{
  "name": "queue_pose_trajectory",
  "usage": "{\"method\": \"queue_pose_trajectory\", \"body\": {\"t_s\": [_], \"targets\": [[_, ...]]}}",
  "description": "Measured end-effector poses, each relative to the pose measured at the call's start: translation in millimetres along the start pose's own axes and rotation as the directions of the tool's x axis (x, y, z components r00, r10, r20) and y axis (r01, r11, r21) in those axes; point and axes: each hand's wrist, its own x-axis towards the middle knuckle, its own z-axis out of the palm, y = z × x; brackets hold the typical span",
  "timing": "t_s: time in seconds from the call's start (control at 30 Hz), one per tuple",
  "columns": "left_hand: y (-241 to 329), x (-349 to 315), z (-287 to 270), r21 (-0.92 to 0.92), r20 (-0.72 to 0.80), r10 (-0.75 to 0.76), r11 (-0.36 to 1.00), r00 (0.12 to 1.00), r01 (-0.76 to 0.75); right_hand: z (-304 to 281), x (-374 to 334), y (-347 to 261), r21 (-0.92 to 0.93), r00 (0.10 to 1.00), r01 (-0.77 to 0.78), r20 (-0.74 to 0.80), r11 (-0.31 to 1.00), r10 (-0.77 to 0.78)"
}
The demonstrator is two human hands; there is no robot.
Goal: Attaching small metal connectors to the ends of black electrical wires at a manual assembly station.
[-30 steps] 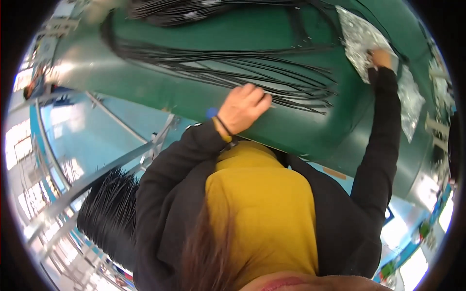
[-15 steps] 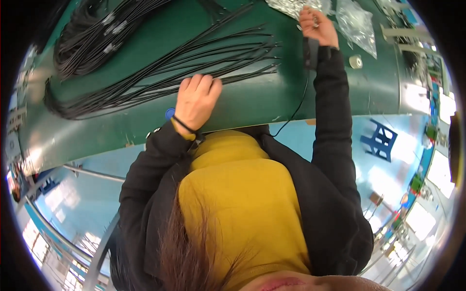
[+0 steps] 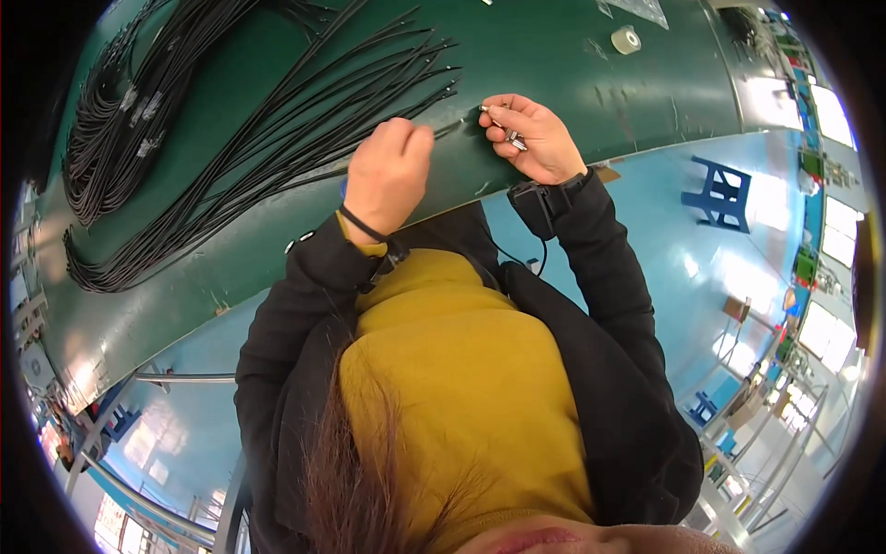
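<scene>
My left hand [image 3: 389, 175] is closed around a thin black cable, whose end [image 3: 449, 129] pokes out toward my right hand. My right hand [image 3: 535, 138] pinches a small silver metal piece [image 3: 484, 109] between thumb and forefinger, close to that cable end. Several similar metal pieces [image 3: 518, 141] are tucked in its curled fingers. Behind and left of my left hand, a loose bundle of black cables [image 3: 212, 198] lies fanned out on the green table [image 3: 544, 55], the cable ends pointing right. Whether the metal piece touches the cable is too small to tell.
A thicker coil of black cables [image 3: 97, 175] with clear ties lies at the far left. At the far right are a small white roll [image 3: 626, 40] and part of a clear plastic bag [image 3: 641, 9]. A blue stool [image 3: 720, 194] stands on the floor beyond the table edge.
My right hand has come back from the silver pieces at the far right to beside my left hand. The view has shifted, and the silver pile is now out of sight.
</scene>
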Motion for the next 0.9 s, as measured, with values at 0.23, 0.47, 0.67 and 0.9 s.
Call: {"method": "queue_pose_trajectory", "body": {"t_s": [0.23, 0.47, 0.67, 0.9], "targets": [[17, 0, -5, -0.145, -0.046, -0.190, 0.972, 0.981, 0.182, 1, -2, 8, -0.012, 0.992, -0.023, 0.127, 1.000, 0.025], [-14, 11, 18, 0.231, -0.010, -0.032, 0.972, 0.999, 0.033, -8, 3, 1, 0.029, 0.999, 0.046, 0.018, 0.999, -0.047], [-26, 5, -13, 0.275, -0.099, -0.097, 0.954, 0.990, 0.121, -14, 16, -1, 0.120, 0.998, 0.052, 0.034, 0.991, -0.056], [-57, -49, -74, 0.386, 0.004, -0.262, 0.891, 0.965, 0.241, -13, 13, -2, 0.161, 0.994, 0.025, 0.103, 0.987, -0.042]]}}
